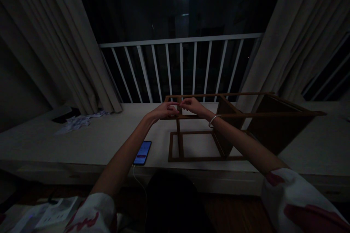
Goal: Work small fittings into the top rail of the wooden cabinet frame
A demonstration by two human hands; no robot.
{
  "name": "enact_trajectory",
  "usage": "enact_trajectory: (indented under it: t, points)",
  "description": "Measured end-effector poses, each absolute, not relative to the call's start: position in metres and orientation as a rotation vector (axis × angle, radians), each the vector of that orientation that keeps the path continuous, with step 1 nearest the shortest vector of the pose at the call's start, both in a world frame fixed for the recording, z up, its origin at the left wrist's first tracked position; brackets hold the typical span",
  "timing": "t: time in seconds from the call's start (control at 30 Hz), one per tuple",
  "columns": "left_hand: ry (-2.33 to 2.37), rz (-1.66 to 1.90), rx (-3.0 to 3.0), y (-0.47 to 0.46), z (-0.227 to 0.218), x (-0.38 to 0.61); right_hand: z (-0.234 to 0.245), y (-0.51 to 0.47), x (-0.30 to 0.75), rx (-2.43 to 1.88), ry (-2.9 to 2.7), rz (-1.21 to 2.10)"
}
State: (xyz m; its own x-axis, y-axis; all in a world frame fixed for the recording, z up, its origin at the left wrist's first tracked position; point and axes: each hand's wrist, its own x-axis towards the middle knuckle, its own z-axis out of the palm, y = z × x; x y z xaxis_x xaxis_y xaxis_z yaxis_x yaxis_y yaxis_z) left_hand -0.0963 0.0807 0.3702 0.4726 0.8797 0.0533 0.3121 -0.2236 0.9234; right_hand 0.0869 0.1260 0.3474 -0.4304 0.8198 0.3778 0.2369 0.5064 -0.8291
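Note:
A brown wooden shelf frame [202,158] lies on its side on the white ledge, its solid panels towards the right. My left hand [164,110] is at the frame's left end, index finger stretched to the right and the other fingers bent about the short crossbar near the upper rail. Close beside it, my right hand [192,105] pinches thumb and fingertips together at the same crossbar. Whatever is between those fingertips is too small and dark to make out. A bracelet [214,120] circles my right wrist.
A lit phone [142,153] lies left of the frame, its cable [140,185] hanging over the ledge's [120,153] front edge. Crumpled papers [78,122] lie farther left. White railing [180,40] and curtains [284,40] stand behind. A power strip [56,212] is at lower left.

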Motion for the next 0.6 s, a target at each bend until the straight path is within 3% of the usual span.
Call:
enact_trajectory:
  t: [0.6]
  points:
    - [1.022, 0.776, 1.821, 0.0827, 0.3667, -0.0979, 0.3447, 0.1307, 0.0865, -0.969, -1.936, 0.805]
